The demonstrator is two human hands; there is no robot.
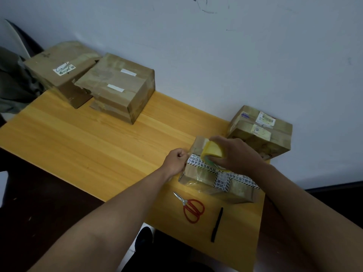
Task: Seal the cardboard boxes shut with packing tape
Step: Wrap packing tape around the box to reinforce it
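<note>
A small cardboard box [206, 178] with white printed tape bands lies on the wooden table [88, 138] at the near right. My right hand [233, 154] grips a yellow roll of packing tape [213, 151] just above the box top. My left hand [176, 160] is curled at the box's left edge and appears to pinch the free tape end [187, 154], which is hard to make out. A clear strip seems to run from the roll toward that hand.
Red-handled scissors [191, 208] and a black pen [217, 224] lie in front of the box. Another taped box [261, 132] stands at the far right corner; two larger boxes [119, 87] [60, 69] stand at the far left. A wall rises behind the table.
</note>
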